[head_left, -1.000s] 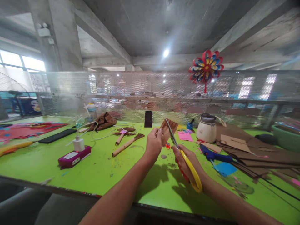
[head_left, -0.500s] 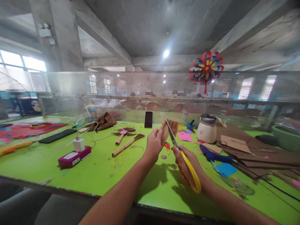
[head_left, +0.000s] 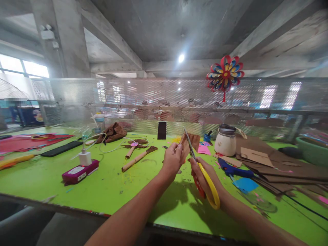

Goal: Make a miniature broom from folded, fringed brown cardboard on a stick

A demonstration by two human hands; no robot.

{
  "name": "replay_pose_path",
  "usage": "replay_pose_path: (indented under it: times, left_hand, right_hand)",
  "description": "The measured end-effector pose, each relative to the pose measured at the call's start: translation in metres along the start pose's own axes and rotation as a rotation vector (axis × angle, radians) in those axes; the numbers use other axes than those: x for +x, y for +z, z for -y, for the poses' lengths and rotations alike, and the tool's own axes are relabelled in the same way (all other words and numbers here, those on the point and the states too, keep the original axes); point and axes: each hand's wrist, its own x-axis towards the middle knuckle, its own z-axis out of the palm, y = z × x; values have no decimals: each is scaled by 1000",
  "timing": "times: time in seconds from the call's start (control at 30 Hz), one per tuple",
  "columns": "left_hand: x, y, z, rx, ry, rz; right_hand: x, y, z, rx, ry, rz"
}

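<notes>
Your left hand pinches the brown card piece, fingers clenched, above the green bench | your right hand grips yellow-handled scissors, blades at the card | no readable writing.

Bright, slightly hazy daylight from the tall left windows and a flaring round ceiling lamp; wide-angle bending at edges; the distant background seems soft.
</notes>
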Motion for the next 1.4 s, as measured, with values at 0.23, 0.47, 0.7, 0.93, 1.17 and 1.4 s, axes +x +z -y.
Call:
replay_pose_path:
  times: [0.23,0.47,0.7,0.93,1.17,1.4]
  left_hand:
    - [-1,0,-1,3,-7,2]
    - [-2,0,-3,7,13,-1]
    - [-1,0,-1,0,-6,8]
    - [-1,-1,-5,-31,-22,-9]
    - [1,-1,-2,46,-4,-58]
    - [3,-3,0,104,-16,38]
  right_hand:
    - [-1,0,3,16,46,13]
    - [-2,1,2,32,78,13]
    - [-3,3,2,109,82,-34]
    - [9,-5,-1,-56,46,-91]
    - [43,-26,-35,-625,57,-49]
    - [59,-50,-70,-975,197,76]
